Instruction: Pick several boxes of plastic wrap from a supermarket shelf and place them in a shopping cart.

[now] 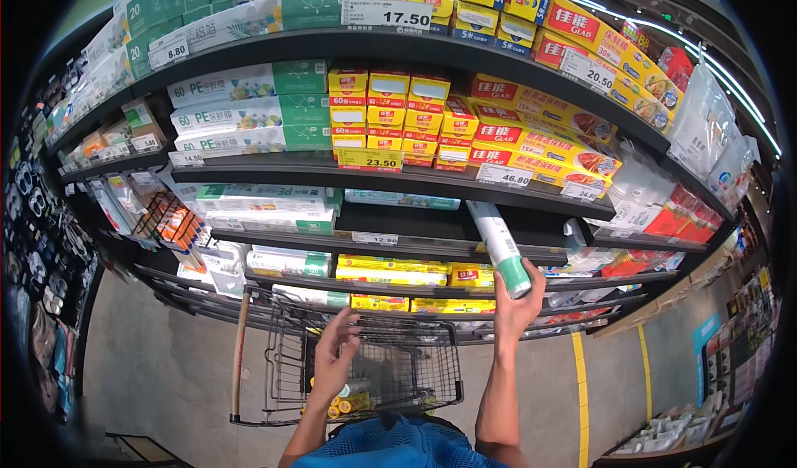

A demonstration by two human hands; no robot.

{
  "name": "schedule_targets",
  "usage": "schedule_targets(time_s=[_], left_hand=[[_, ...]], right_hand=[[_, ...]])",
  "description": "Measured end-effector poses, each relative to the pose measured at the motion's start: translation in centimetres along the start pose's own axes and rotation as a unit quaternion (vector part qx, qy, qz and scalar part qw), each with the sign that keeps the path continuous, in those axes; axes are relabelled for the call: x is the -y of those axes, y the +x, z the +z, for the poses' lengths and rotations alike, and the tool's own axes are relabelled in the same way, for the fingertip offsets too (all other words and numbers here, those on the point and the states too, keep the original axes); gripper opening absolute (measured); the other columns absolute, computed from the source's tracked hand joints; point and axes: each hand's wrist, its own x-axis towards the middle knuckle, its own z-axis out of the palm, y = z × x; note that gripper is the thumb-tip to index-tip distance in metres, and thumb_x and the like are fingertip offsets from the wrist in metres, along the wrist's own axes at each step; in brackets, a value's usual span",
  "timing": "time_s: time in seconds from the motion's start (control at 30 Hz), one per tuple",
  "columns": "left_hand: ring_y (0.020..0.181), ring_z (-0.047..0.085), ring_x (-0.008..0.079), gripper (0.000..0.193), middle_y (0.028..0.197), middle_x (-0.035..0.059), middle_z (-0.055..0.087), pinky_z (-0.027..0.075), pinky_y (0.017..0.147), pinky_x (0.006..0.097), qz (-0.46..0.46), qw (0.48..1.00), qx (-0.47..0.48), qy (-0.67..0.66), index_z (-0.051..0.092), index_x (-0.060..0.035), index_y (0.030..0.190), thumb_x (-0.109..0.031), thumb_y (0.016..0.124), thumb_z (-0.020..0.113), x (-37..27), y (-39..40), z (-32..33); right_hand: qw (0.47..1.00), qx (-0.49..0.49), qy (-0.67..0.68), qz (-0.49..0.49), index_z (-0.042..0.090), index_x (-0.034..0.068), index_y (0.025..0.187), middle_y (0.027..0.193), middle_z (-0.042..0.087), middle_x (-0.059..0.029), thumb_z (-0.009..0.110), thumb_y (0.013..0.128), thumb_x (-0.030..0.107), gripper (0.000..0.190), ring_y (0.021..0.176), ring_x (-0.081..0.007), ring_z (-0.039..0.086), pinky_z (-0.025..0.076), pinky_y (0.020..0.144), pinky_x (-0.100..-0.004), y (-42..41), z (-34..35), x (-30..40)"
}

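My right hand (pixel 520 297) grips the lower, green end of a white and green packaged roll (pixel 498 244). The roll slants up and away, its far end at the shelf level (pixel 429 222) that bears a row of price tags. Another roll of similar look (pixel 401 199) lies at the back of that level. Over the wire shopping cart (pixel 367 343) hovers my left hand (pixel 336 353), fingers apart and holding nothing. Several yellow-capped containers (pixel 339 406) lie in the cart, partly hidden by my left forearm.
Boxes of PE cling film (pixel 249 116) and yellow Glad boxes (pixel 542 138) fill the shelves above. Yellow rolls (pixel 392 272) lie on a lower shelf. The cart's handle (pixel 240 356) is at its left end. Plastic-bagged goods (pixel 707 113) hang at the right. Yellow floor lines (pixel 580 393) run right of me.
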Motion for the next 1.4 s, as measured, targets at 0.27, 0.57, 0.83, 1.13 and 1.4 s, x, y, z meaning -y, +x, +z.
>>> schedule_targets(time_s=[0.27,0.57,0.83,1.13,1.4], left_hand=[[0.104,0.056,0.0198,0.05,0.121,0.0124,0.056,0.045,0.088,0.0327,0.002,1.0,0.005,0.011,0.041,-0.0051,0.135,-0.008,0.087,0.055,0.1,-0.1,0.6],[0.102,0.057,0.0192,0.047,0.118,0.0135,0.057,0.045,0.09,0.0328,-0.014,1.0,0.008,0.026,0.043,-0.0042,0.132,-0.006,0.086,0.054,0.3,-0.9,0.6],[0.103,0.057,0.0191,0.048,0.117,0.0126,0.058,0.044,0.09,0.032,0.003,0.999,0.02,0.03,0.044,-0.0039,0.132,-0.003,0.085,0.054,0.5,-0.6,1.3],[0.103,0.056,0.02,0.048,0.116,0.0125,0.058,0.045,0.09,0.0332,0.007,0.999,0.02,0.031,0.045,-0.0039,0.131,-0.003,0.084,0.055,0.5,-1.4,1.2],[0.104,0.055,0.0184,0.046,0.116,0.0119,0.058,0.043,0.091,0.0312,0.008,0.998,0.023,0.05,0.043,-0.0025,0.132,-0.002,0.087,0.053,0.8,-2.4,0.6]], right_hand=[[0.996,0.033,-0.048,-0.071,0.057,0.006,0.109,0.111,0.057,-0.0143,0.075,0.067,0.004,0.045,0.104,-0.0313,0.057,0.046,0.088,-0.0365,2.2,3.1,0.1],[0.997,0.079,0.019,-0.02,0.057,0.002,0.107,0.111,0.059,-0.0143,0.074,0.064,-0.002,0.047,0.105,-0.0285,0.056,0.043,0.092,-0.0356,3.3,-1.6,-1.0],[0.99,0.016,-0.021,-0.139,0.058,0.002,0.106,0.115,0.058,-0.0163,0.077,0.064,0.001,0.046,0.105,-0.0306,0.056,0.044,0.091,-0.0368,1.4,-0.4,2.0],[0.978,0.059,-0.019,-0.199,0.062,0.011,0.108,0.116,0.058,-0.0108,0.074,0.067,0.004,0.043,0.098,-0.029,0.059,0.05,0.08,-0.0354,1.6,7.1,5.0],[0.956,0.144,-0.095,-0.236,0.059,0.013,0.111,0.111,0.055,-0.0098,0.072,0.067,0.005,0.047,0.089,-0.0304,0.056,0.05,0.074,-0.0385,1.7,10.8,7.7]])
